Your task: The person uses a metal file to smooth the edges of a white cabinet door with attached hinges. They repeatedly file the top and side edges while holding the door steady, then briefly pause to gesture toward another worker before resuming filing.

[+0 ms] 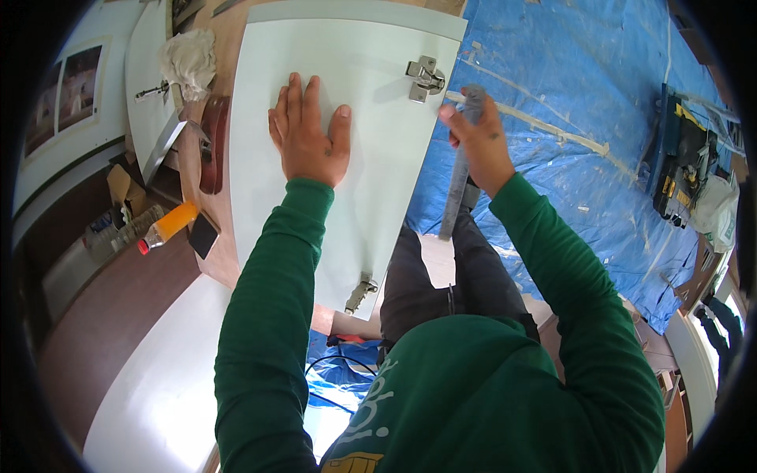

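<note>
A white cabinet door panel (pixel 315 221) lies flat before me. My left hand (pixel 313 138) rests palm down on it, fingers stretched out. A metal concealed hinge (pixel 426 79) is fitted near the panel's far right corner, and a second hinge (pixel 361 293) sits at its near end. Just past the panel's right edge, my right hand (pixel 482 146) is closed round a long, flat grey bar (pixel 457 185). Its lower end points down toward my legs; whether it is a ruler or a file I cannot tell.
Blue sheeting (pixel 552 71) covers the floor on the right, with a tool box (pixel 678 158) on it. Left of the panel are a reddish-brown object (pixel 214 146), a dark phone (pixel 203 235), an orange drink bottle (pixel 169 226) and a crumpled whitish bag (pixel 188 63).
</note>
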